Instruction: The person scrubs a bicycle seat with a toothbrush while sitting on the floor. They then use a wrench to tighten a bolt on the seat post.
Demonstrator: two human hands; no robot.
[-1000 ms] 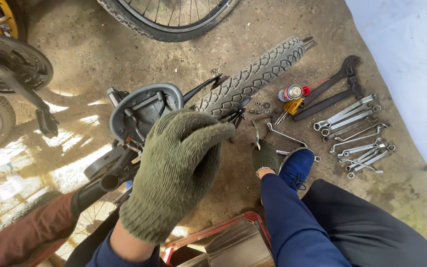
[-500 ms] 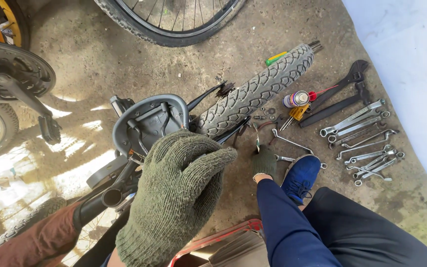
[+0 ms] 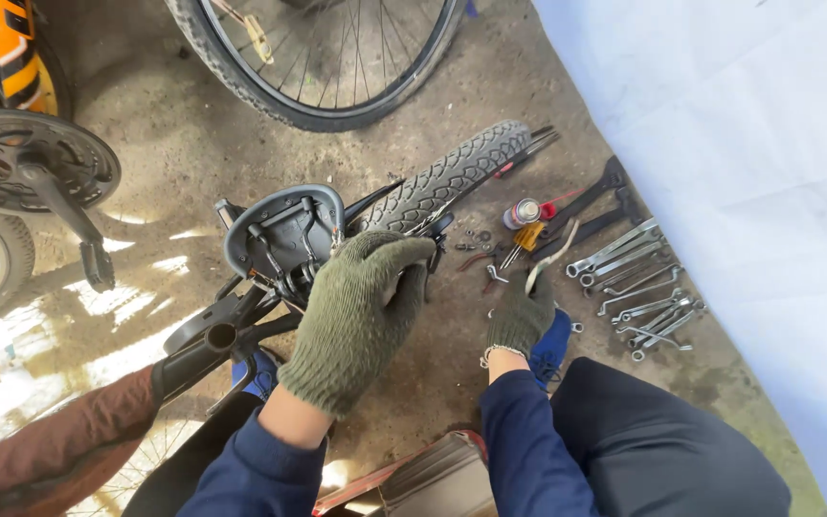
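- Clearly the bicycle is flipped upside down so its underside faces up: the black saddle (image 3: pixel 279 235) shows its rails and shell, with the knobbly tyre (image 3: pixel 452 177) running off toward two o'clock from it.
- Left hand (image 3: pixel 361 316), in a green knit glove, lies curled over the frame just at four o'clock of the saddle, apparently to steady the bike; whether the fingers close fully around a tube I cannot tell.
- Right hand (image 3: pixel 521 316), gloved too, is closed on a thin curved metal tool (image 3: pixel 547 258) that sticks up toward one o'clock.
- Small parts (image 3: pixel 476 239) and a spray can (image 3: pixel 524 213) lie at eleven to twelve o'clock of that hand, within reach.
- Spanners (image 3: pixel 638 287) are fanned out in a row at three o'clock, easy to choose from.
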